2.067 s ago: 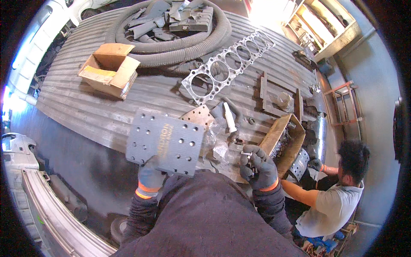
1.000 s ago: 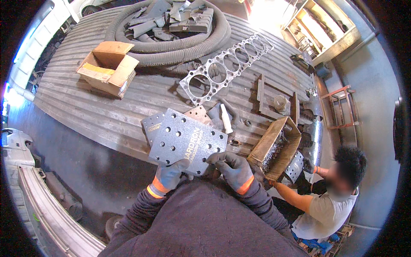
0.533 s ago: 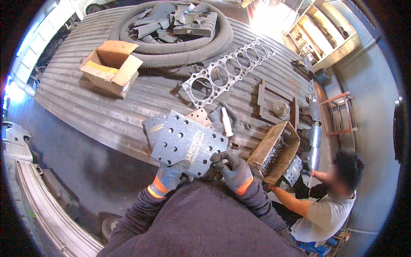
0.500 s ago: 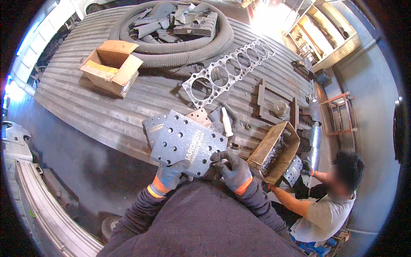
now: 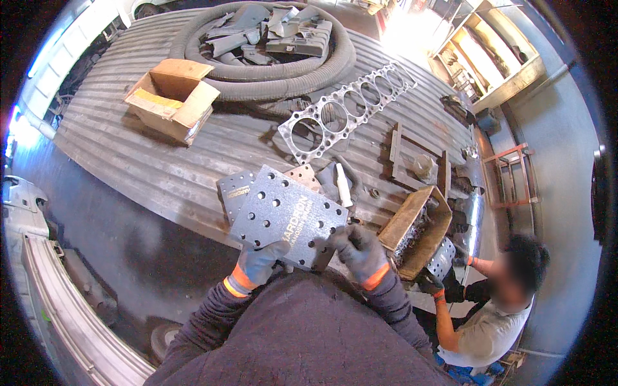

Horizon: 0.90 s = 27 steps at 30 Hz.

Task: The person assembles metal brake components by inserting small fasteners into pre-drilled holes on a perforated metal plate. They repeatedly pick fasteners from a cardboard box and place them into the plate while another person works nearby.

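My left hand [image 5: 259, 262], in a grey glove with an orange cuff, grips the near left edge of a grey brake lining [image 5: 291, 215], a thick plate drilled with holes. The lining is tilted up in front of me. Close to its right edge is my right hand [image 5: 362, 252], gloved alike, with the fingers pinched together; whatever they hold is too small or hidden. Behind the held lining lie another grey brake lining [image 5: 235, 187] and a brown drilled plate [image 5: 301, 175], both partly covered. A white tube [image 5: 343, 184] stands just beyond.
A corrugated metal surface [image 5: 129, 151] carries a cardboard box [image 5: 195, 120], a coiled hose [image 5: 270, 90] around dark scraps, a head gasket [image 5: 336, 118] and a metal frame [image 5: 421, 143]. At right, an open box [image 5: 427, 233] holds small metal pieces; beside it a co-worker [image 5: 492, 309] handles a drilled plate [image 5: 441, 258].
My right hand has shifted slightly right, off the lining's edge. My left hand keeps its hold. The co-worker's nearer hand has moved up beside the open box.
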### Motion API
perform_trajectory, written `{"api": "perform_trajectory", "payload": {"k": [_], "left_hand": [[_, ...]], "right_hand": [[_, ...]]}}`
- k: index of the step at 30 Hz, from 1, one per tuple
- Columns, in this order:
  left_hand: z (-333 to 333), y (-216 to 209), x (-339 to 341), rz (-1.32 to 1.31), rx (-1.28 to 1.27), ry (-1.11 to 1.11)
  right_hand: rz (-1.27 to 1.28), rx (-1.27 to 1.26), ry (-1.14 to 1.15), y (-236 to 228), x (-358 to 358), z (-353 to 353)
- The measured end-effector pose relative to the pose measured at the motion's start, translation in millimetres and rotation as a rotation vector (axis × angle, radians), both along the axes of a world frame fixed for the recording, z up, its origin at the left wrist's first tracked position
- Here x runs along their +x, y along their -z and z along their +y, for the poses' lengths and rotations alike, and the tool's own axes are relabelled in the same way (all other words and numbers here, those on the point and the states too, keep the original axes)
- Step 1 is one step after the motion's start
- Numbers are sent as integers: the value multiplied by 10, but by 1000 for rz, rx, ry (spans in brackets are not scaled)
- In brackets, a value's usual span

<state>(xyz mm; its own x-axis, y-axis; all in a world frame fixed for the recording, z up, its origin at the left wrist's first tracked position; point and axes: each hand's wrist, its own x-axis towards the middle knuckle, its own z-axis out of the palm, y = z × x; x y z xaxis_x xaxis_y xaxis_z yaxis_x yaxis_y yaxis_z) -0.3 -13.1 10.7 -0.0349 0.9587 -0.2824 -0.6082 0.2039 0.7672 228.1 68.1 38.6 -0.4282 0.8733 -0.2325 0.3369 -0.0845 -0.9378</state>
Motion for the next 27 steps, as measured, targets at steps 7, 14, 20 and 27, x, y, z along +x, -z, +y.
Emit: {"api": "perform_trajectory", "payload": {"k": [7, 14, 20, 27], "left_hand": [[-12, 51, -28, -3, -18, 43], [-25, 153, -34, 2, -5, 60], [-14, 206, 70, 141, 113, -107], [-95, 405, -109, 267, 100, 104]], "right_hand": [[143, -255, -116, -394, 62, 127], [184, -325, -194, -248, -213, 59], [51, -147, -150, -291, -295, 39], [147, -485, -104, -320, -367, 103]]}}
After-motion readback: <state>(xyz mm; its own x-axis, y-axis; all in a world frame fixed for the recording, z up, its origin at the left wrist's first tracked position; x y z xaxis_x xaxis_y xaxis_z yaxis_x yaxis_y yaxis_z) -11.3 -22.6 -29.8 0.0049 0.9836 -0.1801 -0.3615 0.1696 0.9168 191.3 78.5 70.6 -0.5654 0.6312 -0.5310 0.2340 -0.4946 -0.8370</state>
